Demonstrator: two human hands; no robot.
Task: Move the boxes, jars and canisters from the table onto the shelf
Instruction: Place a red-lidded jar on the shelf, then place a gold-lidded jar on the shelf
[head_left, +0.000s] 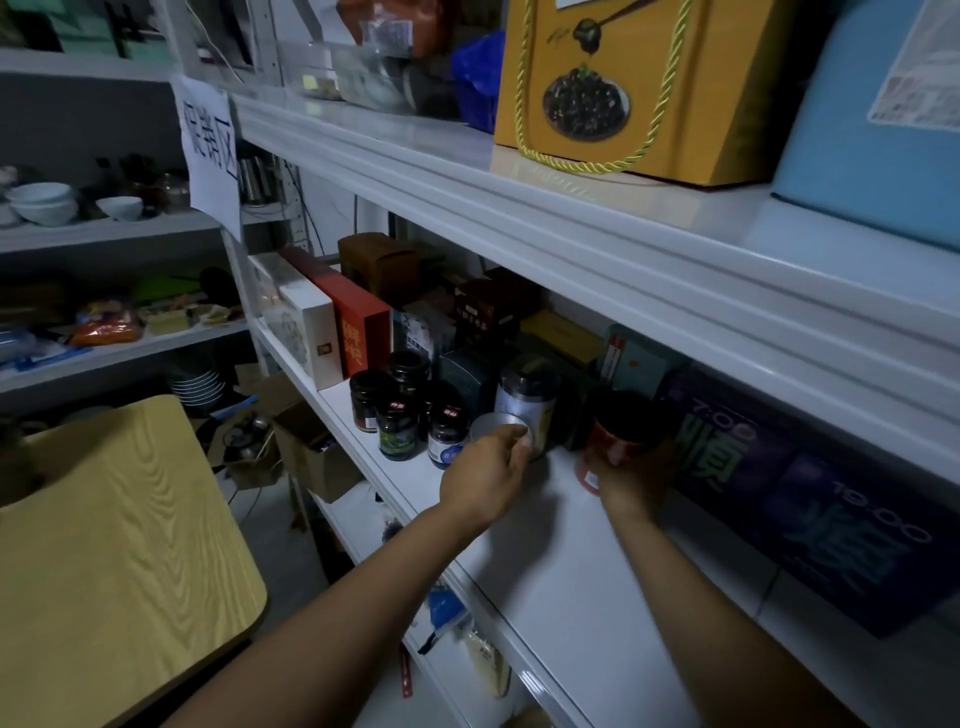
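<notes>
Both my arms reach onto the white middle shelf. My left hand grips a small silver-lidded tin at the shelf, right beside a taller silver canister. My right hand holds a red canister with a dark lid, standing on the shelf just right of that canister. Several dark jars stand to the left of my left hand. Boxes fill the back of the shelf, among them a white box and a red box.
A long dark purple box lies along the shelf to the right. The upper shelf carries a yellow gift box and a blue box. The wooden table sits at lower left. Cardboard boxes are on the floor.
</notes>
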